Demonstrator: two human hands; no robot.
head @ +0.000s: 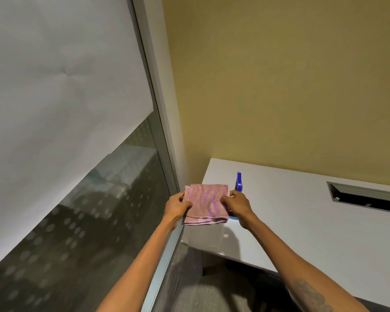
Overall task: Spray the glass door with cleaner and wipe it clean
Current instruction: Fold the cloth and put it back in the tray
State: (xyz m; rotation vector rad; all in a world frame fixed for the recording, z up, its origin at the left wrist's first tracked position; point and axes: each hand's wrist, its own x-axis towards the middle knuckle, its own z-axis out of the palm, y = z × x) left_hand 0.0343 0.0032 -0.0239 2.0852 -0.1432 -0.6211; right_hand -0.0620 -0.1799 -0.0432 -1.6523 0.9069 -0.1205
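A folded pink cloth [206, 203] hangs between both hands above the corner of a white table [302, 210]. My left hand [175, 207] grips its left edge and my right hand [238, 204] pinches its right edge. Behind the cloth stands a spray bottle with a blue nozzle [239, 181]; most of its body is hidden by the cloth and my right hand. The glass door [81, 221] fills the left side, its upper part covered by white paper [54, 86], its lower glass patterned with pale dots.
A metal door frame [164, 154] runs between the glass and a yellow wall [279, 86]. The table top has a dark rectangular cable slot [365, 197] at the right. Grey carpet [189, 278] lies below the table edge.
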